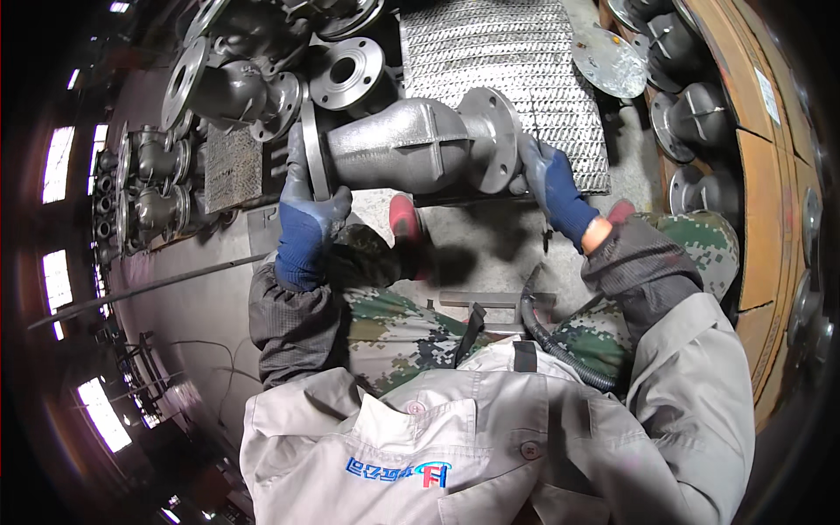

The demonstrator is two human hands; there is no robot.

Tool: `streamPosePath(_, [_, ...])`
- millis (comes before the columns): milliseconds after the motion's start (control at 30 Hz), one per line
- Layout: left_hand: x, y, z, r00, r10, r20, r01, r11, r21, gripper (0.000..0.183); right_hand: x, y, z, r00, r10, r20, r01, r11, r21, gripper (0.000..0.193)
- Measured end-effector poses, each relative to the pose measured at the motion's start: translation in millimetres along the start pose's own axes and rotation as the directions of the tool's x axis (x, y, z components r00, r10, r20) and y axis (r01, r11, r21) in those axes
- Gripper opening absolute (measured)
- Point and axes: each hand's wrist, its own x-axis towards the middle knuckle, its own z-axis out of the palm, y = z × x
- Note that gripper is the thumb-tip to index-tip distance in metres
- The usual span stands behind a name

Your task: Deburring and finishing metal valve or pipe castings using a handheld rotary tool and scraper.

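A grey cast metal valve body (398, 149) lies sideways between my hands, a round flange at each end and a raised cross-shaped rib on its bulging middle. My left hand (308, 206), in a blue and grey glove, grips the left flange, thumb on the near side and fingers along its outer face. At the other end, my gloved right hand (553, 182) holds the edge of the right flange, its fingers partly hidden behind it. Behind the valve body is a sloping metal plate (499, 52) with a rough, ridged surface.
More flanged valve bodies (232, 92) crowd the far left, and others (700, 118) stand in a cardboard box (761, 210) on the right. A round metal disc (610, 63) is beside the ridged plate. A long thin rod (175, 282) extends leftward; a ribbed hose (569, 350) crosses my lap.
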Motion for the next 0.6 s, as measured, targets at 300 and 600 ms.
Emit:
streamPosePath(300, [-13,1,-2,0.997,0.015,-0.081,-0.014,1.000,0.008,0.044,-39,-21,-1,0.998,0.055,-0.005,-0.055,0.993,-0.107,0.032])
streamPosePath(600, [3,48,23,0.998,-0.042,-0.054,0.025,0.960,-0.281,0.068,-10,-47,-8,0.998,0.069,-0.002,-0.067,0.961,-0.268,0.028])
